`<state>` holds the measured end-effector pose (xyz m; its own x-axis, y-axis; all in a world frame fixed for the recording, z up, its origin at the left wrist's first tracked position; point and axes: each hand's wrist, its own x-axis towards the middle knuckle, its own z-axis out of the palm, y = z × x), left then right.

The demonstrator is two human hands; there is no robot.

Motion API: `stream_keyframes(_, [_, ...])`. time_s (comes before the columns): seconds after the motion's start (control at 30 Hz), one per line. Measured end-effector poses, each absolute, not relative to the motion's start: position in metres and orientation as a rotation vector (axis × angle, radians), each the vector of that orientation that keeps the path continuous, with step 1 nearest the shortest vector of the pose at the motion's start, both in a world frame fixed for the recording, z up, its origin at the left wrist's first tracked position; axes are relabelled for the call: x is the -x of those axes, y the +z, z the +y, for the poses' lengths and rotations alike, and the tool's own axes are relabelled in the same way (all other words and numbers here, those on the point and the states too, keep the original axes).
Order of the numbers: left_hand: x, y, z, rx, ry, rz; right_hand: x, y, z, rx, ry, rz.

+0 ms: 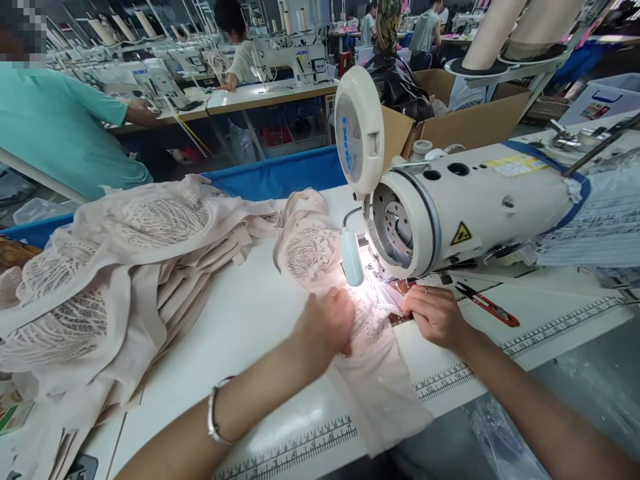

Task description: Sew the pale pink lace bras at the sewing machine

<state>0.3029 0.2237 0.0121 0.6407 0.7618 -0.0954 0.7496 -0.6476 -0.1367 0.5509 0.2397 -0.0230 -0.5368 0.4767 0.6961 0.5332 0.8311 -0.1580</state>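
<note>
A pale pink lace bra (311, 252) lies under the head of a white sewing machine (470, 200), in the glow of its small lamp (352, 257). Sheer fabric from it drapes toward the table's front edge. My left hand (333, 323), somewhat blurred, is closed on the lace just left of the needle area; its fingertips are partly hidden. On the right of the needle area, my right hand (433, 313) pinches the edge of the same piece between thumb and fingers. Red-handled thread snips (490, 305) lie on the table beside my right hand.
A large heap of similar lace bras (150, 247) covers the table's left side. The machine's round end cover (358, 130) stands swung open. Printed ruler strips (300, 450) run along the front edge. Behind are a cardboard box (470, 123), thread cones (493, 33) and a person in teal (60, 127).
</note>
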Motion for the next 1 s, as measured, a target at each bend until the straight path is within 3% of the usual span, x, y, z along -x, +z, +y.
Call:
stream_keyframes(0.1, [-0.284, 0.029, 0.234, 2.613, 0.323, -1.429, -0.551, -0.024, 0.240, 0.713, -0.049, -2.233])
stream_keyframes(0.2, [-0.290, 0.035, 0.236, 2.496, 0.189, -1.429, -0.552, -0.025, 0.238, 0.695, 0.003, -2.255])
stream_keyframes(0.4, [-0.348, -0.025, 0.216, 2.785, -0.375, -0.904, -0.554, -0.024, 0.236, 0.693, 0.073, -2.223])
stream_keyframes(0.6, [-0.349, -0.051, 0.211, 2.784, -0.607, -0.997, -0.557, -0.024, 0.241, 0.920, 0.031, -2.098])
stream_keyframes(1.0, [-0.347, -0.043, 0.209, 2.821, -0.482, -0.898, -0.557, -0.023, 0.245, 0.914, -0.060, -2.326])
